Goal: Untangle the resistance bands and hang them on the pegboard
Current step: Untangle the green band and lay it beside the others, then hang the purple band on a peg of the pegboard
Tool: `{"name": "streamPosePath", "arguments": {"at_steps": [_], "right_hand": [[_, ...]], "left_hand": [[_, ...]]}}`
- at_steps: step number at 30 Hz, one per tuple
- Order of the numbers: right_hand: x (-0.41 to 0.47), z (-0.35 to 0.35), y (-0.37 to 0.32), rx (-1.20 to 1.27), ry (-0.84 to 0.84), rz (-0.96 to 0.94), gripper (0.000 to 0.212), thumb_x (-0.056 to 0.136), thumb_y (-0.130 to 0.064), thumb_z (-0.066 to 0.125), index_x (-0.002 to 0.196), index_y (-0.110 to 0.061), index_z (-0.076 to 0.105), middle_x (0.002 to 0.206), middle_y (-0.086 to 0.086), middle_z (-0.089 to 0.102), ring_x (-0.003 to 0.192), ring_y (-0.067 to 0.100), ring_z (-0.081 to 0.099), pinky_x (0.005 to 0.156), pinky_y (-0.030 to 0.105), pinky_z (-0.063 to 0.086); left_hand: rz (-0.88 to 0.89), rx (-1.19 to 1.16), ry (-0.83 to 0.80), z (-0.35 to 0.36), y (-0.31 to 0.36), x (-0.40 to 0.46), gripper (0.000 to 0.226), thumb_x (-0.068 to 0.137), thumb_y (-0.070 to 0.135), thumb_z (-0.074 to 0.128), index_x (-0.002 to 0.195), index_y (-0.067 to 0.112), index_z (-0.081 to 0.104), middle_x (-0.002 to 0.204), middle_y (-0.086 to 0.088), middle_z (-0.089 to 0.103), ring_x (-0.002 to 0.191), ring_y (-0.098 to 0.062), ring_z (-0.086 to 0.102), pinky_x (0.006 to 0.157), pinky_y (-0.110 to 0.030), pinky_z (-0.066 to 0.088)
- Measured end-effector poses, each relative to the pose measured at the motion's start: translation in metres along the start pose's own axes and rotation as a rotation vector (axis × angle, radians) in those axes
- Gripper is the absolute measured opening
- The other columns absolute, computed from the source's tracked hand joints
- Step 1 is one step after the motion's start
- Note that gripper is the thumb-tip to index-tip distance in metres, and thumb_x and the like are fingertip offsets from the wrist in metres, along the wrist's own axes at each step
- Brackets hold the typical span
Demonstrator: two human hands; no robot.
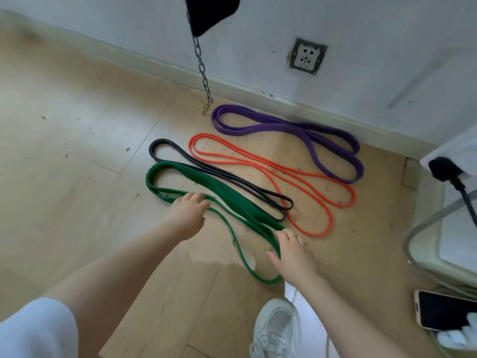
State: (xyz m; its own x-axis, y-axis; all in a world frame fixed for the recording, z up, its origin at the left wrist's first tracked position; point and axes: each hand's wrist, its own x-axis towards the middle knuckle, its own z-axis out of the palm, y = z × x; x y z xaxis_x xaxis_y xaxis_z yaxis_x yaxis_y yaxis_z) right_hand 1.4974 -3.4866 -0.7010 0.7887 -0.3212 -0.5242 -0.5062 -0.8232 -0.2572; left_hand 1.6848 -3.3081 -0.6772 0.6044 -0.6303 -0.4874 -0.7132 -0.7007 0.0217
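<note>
Resistance bands: four of them, laid out on the wooden floor [77,140] in a diagonal row running out from the wall [387,34]. Each one is folded into a long double loop.

- Purple band [284,125]: nearest the skirting board, its right end a bit blurred.
- Orange band [258,169]: next out, thin, separate from the purple one.
- Black band [219,174]: just beside the orange; their far right loops cross.
- Green band [227,197]: farthest from the wall, widest, lying against the black band along its length. A thin green loop trails toward the person's feet.

Left hand [188,215]: fingers curled down onto the green band's near strand toward its left end. Looks like a grip, though the fingertips are hidden.
Right hand [294,251]: fingers fairly straight, resting on the green band's right end where the loops gather. Ring on one finger.

Around them: a chain [202,65] hangs down from a dark object at the top, its end ring just above the purple band. Wall socket [307,56] to the right of the chain. White sneaker [276,329] by the floor's near edge, phone [444,311] face up at far right.
</note>
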Motion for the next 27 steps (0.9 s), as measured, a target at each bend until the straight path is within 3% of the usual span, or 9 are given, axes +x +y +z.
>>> {"name": "streamPosePath", "arguments": {"at_steps": [4, 11, 20, 24, 27], "right_hand": [[-0.029, -0.026, 0.000, 0.140, 0.065, -0.107, 0.041, 0.095, -0.028, 0.046, 0.133, -0.015, 0.040, 0.139, 0.001, 0.037, 0.122, 0.020, 0.043, 0.098, 0.032, 0.040], [0.000, -0.084, -0.013, 0.270, 0.206, -0.174, 0.031, 0.094, -0.027, 0.048, 0.123, -0.017, 0.049, 0.132, -0.001, 0.042, 0.109, 0.019, 0.051, 0.090, 0.036, 0.049], [0.176, -0.129, -0.044, 0.316, 0.309, -0.122, 0.029, 0.094, -0.029, 0.046, 0.117, -0.014, 0.055, 0.123, 0.006, 0.050, 0.113, 0.024, 0.049, 0.092, 0.038, 0.045], [0.272, -0.144, -0.066, 0.272, 0.315, -0.109, 0.031, 0.096, -0.016, 0.038, 0.122, -0.010, 0.053, 0.129, 0.012, 0.049, 0.120, 0.032, 0.043, 0.096, 0.040, 0.039], [0.338, -0.150, -0.091, 0.167, 0.328, -0.140, 0.040, 0.095, -0.009, 0.037, 0.135, -0.012, 0.042, 0.138, 0.011, 0.045, 0.126, 0.031, 0.039, 0.100, 0.041, 0.037]], "left_hand": [[-0.127, -0.165, 0.061, -0.029, 0.019, -0.039, 0.039, 0.090, 0.020, 0.050, 0.129, 0.014, 0.047, 0.136, -0.008, 0.043, 0.127, -0.028, 0.036, 0.105, -0.040, 0.033], [-0.224, -0.365, 0.274, -0.080, 0.045, -0.025, 0.036, 0.091, 0.018, 0.049, 0.127, 0.012, 0.051, 0.128, -0.007, 0.052, 0.117, -0.025, 0.048, 0.094, -0.037, 0.044], [-0.383, -0.598, 0.289, -0.088, -0.006, 0.174, 0.035, 0.093, 0.022, 0.047, 0.125, 0.009, 0.048, 0.120, -0.014, 0.060, 0.106, -0.032, 0.058, 0.091, -0.039, 0.047], [-0.474, -0.796, 0.334, -0.085, -0.041, 0.248, 0.042, 0.092, 0.022, 0.050, 0.128, 0.005, 0.038, 0.111, -0.018, 0.061, 0.100, -0.035, 0.059, 0.077, -0.037, 0.044], [-0.506, -0.758, 0.306, -0.074, -0.066, 0.286, 0.044, 0.091, 0.024, 0.053, 0.125, 0.001, 0.038, 0.118, -0.019, 0.055, 0.107, -0.036, 0.054, 0.078, -0.036, 0.040]]}}
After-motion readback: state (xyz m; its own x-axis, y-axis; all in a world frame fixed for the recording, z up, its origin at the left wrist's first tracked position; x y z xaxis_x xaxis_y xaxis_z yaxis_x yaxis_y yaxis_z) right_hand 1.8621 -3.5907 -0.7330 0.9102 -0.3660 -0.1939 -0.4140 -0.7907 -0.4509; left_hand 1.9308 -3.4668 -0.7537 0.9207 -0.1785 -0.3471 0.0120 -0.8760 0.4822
